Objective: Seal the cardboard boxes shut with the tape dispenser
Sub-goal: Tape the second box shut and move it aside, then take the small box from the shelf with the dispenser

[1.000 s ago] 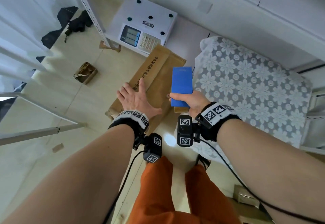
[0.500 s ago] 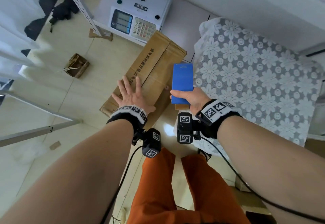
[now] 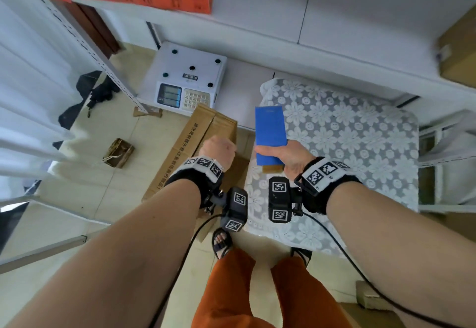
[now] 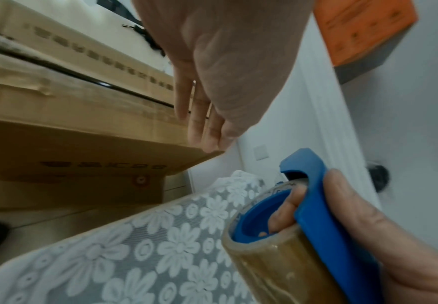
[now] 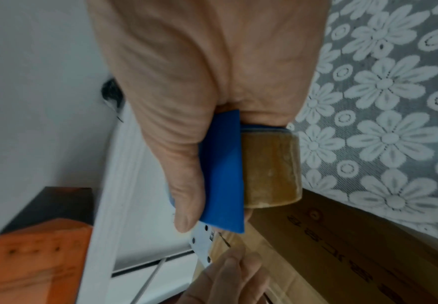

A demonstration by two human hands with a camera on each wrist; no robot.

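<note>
left hand (image 3: 219, 147) lifted off cardboard box (image 3: 195, 137)

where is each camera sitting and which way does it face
head: on the head, facing down; both forearms, left hand, right hand, legs, over the cardboard box.
left wrist: looks along the open left hand toward the box.
right wrist: looks along the right hand gripping the tape dispenser.
shared: every view shows the dispenser, the box and the lace cloth.
</note>
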